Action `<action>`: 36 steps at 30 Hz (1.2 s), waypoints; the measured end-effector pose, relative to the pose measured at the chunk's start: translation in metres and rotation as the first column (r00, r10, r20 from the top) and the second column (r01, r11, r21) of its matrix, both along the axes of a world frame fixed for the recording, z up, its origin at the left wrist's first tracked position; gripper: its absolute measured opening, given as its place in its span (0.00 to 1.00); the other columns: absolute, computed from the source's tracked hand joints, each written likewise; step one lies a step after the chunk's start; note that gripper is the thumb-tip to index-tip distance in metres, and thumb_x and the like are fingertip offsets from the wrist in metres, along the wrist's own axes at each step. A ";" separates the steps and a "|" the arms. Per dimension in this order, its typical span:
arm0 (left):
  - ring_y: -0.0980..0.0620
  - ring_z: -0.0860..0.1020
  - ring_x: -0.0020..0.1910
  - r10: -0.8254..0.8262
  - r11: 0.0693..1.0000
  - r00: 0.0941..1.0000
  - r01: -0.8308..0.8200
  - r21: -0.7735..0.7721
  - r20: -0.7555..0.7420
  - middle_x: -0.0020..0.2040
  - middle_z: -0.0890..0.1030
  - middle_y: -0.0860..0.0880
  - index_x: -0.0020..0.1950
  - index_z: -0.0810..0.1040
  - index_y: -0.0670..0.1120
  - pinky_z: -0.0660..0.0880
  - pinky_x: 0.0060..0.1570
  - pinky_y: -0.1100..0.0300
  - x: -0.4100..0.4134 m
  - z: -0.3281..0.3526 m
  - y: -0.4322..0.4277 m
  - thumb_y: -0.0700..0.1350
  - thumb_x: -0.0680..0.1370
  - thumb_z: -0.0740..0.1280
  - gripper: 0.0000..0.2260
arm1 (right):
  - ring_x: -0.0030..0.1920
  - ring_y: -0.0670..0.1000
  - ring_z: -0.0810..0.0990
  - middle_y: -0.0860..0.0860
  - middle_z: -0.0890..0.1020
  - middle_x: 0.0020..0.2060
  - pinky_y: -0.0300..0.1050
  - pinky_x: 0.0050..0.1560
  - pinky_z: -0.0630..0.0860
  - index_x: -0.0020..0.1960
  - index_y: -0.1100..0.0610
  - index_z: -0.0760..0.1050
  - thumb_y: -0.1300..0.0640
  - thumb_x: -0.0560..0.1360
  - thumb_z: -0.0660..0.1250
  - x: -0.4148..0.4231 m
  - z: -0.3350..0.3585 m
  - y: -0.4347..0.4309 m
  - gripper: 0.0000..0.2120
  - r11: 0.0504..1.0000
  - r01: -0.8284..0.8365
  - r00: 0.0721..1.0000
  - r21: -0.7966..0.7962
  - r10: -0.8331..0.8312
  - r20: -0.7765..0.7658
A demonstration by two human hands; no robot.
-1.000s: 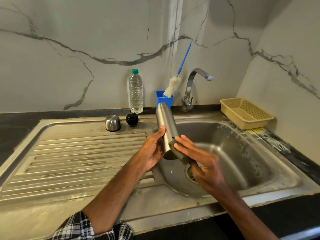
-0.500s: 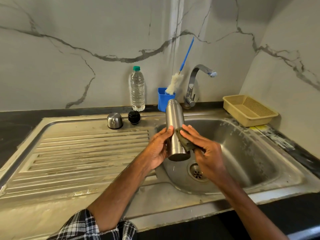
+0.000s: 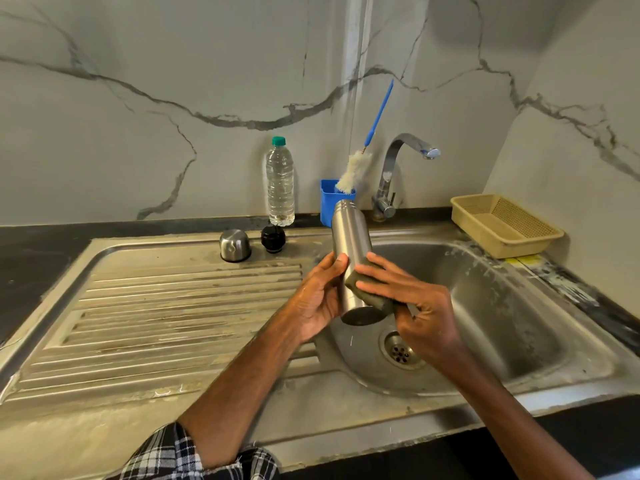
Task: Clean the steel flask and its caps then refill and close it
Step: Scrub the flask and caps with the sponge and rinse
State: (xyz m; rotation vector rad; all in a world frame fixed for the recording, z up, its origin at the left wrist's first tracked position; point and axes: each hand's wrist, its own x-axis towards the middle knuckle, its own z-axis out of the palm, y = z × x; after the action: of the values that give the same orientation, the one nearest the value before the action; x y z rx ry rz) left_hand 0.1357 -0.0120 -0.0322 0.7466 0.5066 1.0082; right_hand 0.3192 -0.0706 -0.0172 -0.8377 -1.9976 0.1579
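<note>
The steel flask [image 3: 351,240] is held upright and uncapped over the sink basin [image 3: 485,306]. My left hand [image 3: 318,299] grips its lower half from the left. My right hand [image 3: 412,306] presses a dark green scrub pad [image 3: 369,296] against the flask's lower right side, fingers laid over the pad. The steel outer cap [image 3: 234,245] and the black inner cap [image 3: 273,239] stand on the drainboard [image 3: 156,323] at the back, apart from both hands.
A clear water bottle [image 3: 280,183] with a green lid stands by the wall. A blue cup [image 3: 329,202] holds a bottle brush [image 3: 356,168] beside the tap [image 3: 398,174]. A beige basket [image 3: 502,225] sits at the back right. The drain [image 3: 400,351] lies below the flask.
The pad in my right hand has slid along the flask's lower side, up and then back down, while my left hand kept its grip. The flask stands more upright.
</note>
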 end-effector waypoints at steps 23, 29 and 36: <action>0.39 0.77 0.68 -0.083 0.990 0.987 0.098 0.103 -0.137 0.70 0.78 0.43 0.80 0.59 0.63 0.77 0.62 0.40 0.002 0.001 -0.001 0.46 0.77 0.71 0.35 | 0.74 0.46 0.69 0.46 0.76 0.69 0.54 0.74 0.68 0.68 0.56 0.77 0.80 0.71 0.61 0.008 0.027 0.052 0.31 0.977 0.169 0.975 -0.128 -0.185 -0.120; 0.39 0.75 0.70 -0.065 0.989 0.988 0.083 0.125 -0.142 0.70 0.78 0.44 0.80 0.58 0.63 0.74 0.66 0.40 -0.003 0.002 0.002 0.44 0.77 0.70 0.37 | 0.71 0.54 0.75 0.55 0.82 0.63 0.54 0.72 0.71 0.60 0.64 0.81 0.81 0.69 0.68 0.005 0.018 0.032 0.24 0.999 -0.001 0.995 -0.040 -0.003 -0.103; 0.41 0.76 0.69 -0.079 0.981 0.975 0.114 0.160 -0.206 0.71 0.77 0.46 0.80 0.58 0.64 0.77 0.64 0.42 0.003 0.001 -0.001 0.45 0.78 0.71 0.35 | 0.75 0.42 0.67 0.44 0.74 0.71 0.47 0.76 0.65 0.71 0.52 0.75 0.79 0.71 0.61 0.010 0.041 0.078 0.34 0.957 0.272 0.960 -0.097 -0.277 -0.041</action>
State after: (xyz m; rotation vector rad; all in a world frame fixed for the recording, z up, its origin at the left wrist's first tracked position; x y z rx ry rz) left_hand 0.1382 -0.0128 -0.0315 1.0237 0.5546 0.8978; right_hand 0.3296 0.0073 0.0237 -1.1476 -1.8124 0.1107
